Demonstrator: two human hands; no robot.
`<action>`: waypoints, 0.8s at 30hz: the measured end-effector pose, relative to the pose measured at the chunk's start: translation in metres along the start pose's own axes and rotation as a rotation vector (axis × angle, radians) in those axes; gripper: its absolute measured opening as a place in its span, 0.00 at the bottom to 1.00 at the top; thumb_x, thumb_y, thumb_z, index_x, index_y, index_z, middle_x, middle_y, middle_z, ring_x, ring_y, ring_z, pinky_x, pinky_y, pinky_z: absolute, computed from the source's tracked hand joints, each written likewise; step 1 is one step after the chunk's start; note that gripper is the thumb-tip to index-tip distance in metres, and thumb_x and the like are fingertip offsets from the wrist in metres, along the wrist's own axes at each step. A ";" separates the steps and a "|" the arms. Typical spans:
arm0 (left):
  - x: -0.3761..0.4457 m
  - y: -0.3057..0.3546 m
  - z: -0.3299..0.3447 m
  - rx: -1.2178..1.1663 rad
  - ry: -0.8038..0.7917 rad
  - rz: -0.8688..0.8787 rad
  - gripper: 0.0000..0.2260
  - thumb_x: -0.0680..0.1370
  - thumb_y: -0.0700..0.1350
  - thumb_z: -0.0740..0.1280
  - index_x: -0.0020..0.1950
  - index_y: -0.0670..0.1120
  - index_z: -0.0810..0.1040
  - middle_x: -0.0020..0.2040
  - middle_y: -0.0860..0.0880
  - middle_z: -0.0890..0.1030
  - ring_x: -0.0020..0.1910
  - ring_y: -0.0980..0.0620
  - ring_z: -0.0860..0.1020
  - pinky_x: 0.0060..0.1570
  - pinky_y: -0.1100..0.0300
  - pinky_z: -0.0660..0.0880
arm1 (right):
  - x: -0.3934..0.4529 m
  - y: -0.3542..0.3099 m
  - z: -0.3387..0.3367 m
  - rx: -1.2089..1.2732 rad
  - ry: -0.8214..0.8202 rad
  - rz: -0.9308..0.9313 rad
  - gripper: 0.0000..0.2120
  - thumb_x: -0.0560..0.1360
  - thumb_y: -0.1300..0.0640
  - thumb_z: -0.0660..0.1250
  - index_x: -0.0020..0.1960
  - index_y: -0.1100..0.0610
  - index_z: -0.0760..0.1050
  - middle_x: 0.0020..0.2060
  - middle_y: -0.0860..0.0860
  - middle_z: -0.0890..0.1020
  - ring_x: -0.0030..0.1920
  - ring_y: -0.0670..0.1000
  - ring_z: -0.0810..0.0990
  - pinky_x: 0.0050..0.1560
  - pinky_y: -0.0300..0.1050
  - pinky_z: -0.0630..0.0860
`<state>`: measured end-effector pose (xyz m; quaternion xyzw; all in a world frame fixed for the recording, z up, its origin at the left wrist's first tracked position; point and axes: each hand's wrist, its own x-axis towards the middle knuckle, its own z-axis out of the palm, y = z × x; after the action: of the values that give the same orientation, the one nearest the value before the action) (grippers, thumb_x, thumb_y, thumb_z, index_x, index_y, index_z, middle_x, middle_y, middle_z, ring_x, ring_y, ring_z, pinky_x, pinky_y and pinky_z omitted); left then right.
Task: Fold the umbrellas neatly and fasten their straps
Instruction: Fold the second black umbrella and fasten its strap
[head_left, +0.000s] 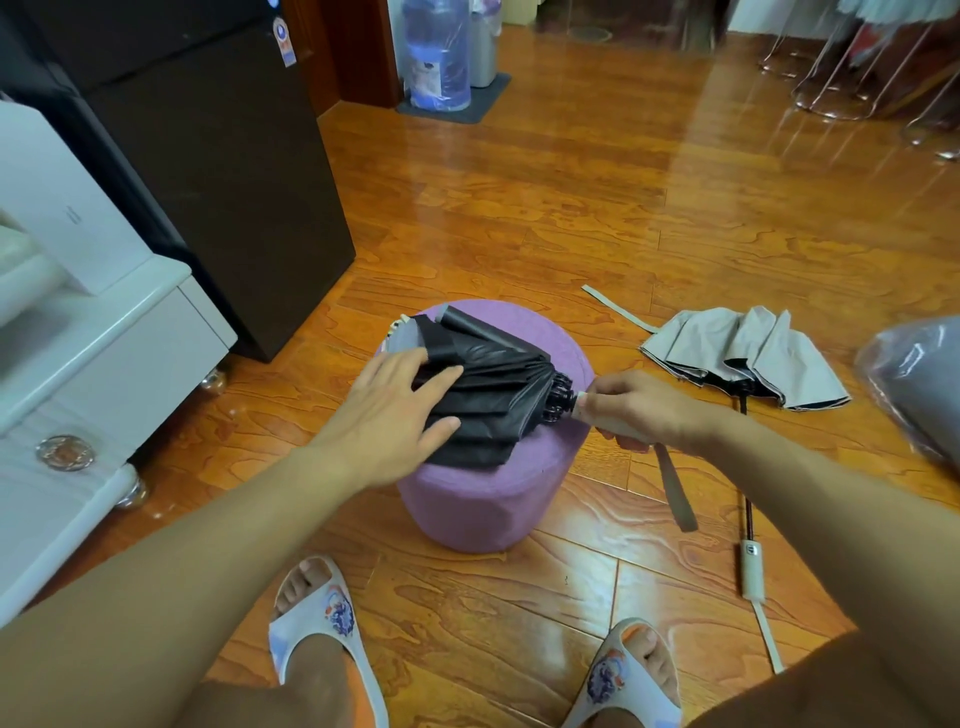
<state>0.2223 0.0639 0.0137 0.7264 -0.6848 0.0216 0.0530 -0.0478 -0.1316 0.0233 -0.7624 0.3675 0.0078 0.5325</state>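
Black umbrella (493, 395) lying across purple stool (488, 499), left hand (395, 415) flat with straight fingers pressing canopy, right hand (644, 410) gripping handle; grey umbrella (748, 358) unfolded on floor (571, 208).

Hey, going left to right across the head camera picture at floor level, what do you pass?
White cabinet → left hand → black umbrella on purple stool → right hand → grey umbrella → plastic-wrapped bundle.
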 end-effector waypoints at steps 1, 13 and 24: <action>0.005 -0.001 -0.002 -0.016 -0.007 -0.008 0.30 0.81 0.64 0.52 0.80 0.52 0.63 0.72 0.43 0.66 0.73 0.44 0.64 0.76 0.46 0.58 | 0.001 0.001 0.000 0.002 -0.004 0.011 0.21 0.78 0.46 0.70 0.47 0.66 0.76 0.33 0.57 0.74 0.27 0.52 0.69 0.27 0.42 0.64; 0.027 -0.005 0.007 0.028 -0.051 0.034 0.30 0.78 0.56 0.69 0.78 0.56 0.65 0.73 0.46 0.68 0.78 0.39 0.60 0.75 0.37 0.57 | 0.004 0.024 -0.008 -0.328 0.206 -0.061 0.18 0.73 0.37 0.72 0.49 0.52 0.77 0.32 0.49 0.81 0.30 0.48 0.77 0.33 0.42 0.70; 0.016 -0.010 -0.006 -0.096 -0.153 0.039 0.28 0.82 0.61 0.60 0.81 0.58 0.57 0.76 0.53 0.66 0.73 0.49 0.63 0.71 0.48 0.65 | -0.001 0.017 -0.018 0.233 -0.139 0.119 0.19 0.72 0.44 0.74 0.48 0.60 0.79 0.36 0.57 0.81 0.30 0.51 0.77 0.27 0.41 0.70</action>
<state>0.2339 0.0494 0.0210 0.7092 -0.7011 -0.0659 0.0350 -0.0646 -0.1482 0.0179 -0.6698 0.3727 0.0496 0.6403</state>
